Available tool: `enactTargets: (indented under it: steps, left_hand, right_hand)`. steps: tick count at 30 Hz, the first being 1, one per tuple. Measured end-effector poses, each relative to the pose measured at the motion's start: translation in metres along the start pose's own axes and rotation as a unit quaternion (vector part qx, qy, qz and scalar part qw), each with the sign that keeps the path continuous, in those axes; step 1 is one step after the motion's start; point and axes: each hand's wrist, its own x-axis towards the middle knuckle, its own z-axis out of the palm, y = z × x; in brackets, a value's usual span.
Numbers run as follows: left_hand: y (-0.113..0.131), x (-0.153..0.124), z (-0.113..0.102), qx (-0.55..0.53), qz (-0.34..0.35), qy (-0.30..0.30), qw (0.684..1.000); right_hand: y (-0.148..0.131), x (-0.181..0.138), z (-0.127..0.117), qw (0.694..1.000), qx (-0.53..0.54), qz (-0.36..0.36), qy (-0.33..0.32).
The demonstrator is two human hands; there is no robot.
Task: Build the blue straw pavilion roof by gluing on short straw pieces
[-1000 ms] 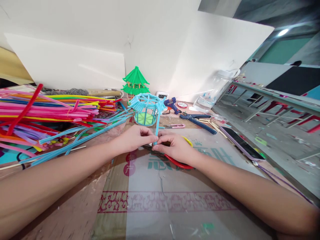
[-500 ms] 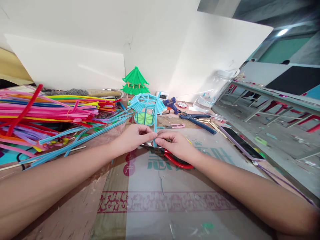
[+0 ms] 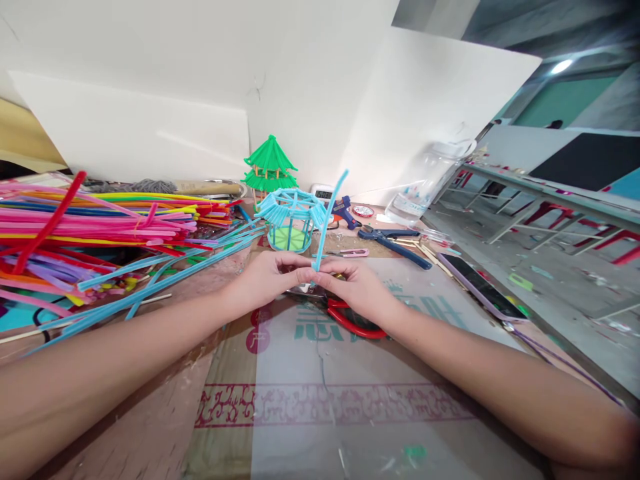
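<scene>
Far left on the bench point(image 3: 165, 407) I see a heap of coloured fuzzy craft stems point(image 3: 100, 220). My left hand point(image 3: 270, 275) and right hand point(image 3: 359, 288) both pinch the lower end of a light-blue fuzzy craft stem point(image 3: 329, 212). It rises tilted rightward above the red-handled scissors point(image 3: 350, 325).

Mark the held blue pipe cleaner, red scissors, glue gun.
blue pipe cleaner point(image 3: 327, 220), head view, middle of stem.
red scissors point(image 3: 335, 308), head view, red handle.
glue gun point(image 3: 344, 207), head view, blue body.

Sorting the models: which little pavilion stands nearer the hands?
The light-blue pavilion; the green pavilion stands farther back, behind it.
</scene>
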Motion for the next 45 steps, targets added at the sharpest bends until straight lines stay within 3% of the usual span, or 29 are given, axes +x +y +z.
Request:
enactTargets:
  steps: [8, 16, 24, 27, 32, 35, 40, 45]
  left_hand:
    - [0.005, -0.001, 0.001, 0.014, 0.043, 0.018, 0.999]
    - [0.004, -0.002, 0.0, -0.005, 0.023, 0.029, 0.999]
    - [0.006, 0.0, -0.002, -0.134, -0.068, 0.026, 0.988]
    - [0.007, 0.002, -0.003, -0.148, -0.072, 0.035, 0.986]
    - [0.007, 0.004, -0.004, -0.183, -0.087, 0.038, 0.978]
    - [0.006, 0.003, -0.005, -0.166, -0.07, 0.033, 0.983]
    - [0.008, -0.001, -0.003, -0.086, -0.045, 0.032, 0.995]
    - [0.01, -0.004, 0.003, -0.13, -0.066, 0.019, 0.989]
  right_hand:
    - [0.0, -0.001, 0.001, 1.0, -0.021, -0.006, 0.01]
    - [0.0, -0.002, -0.003, 0.992, -0.116, -0.058, -0.002]
    - [-0.033, -0.014, -0.052, 0.919, -0.368, -0.024, -0.138]
    - [-0.038, -0.016, -0.06, 0.894, -0.41, 0.011, -0.181]
    - [-0.036, -0.017, -0.063, 0.877, -0.427, -0.01, -0.221]
    - [-0.034, -0.015, -0.056, 0.891, -0.412, -0.01, -0.189]
    - [-0.028, -0.01, -0.033, 0.961, -0.265, -0.05, -0.056]
    - [-0.014, -0.005, -0.014, 0.995, -0.096, -0.01, -0.03]
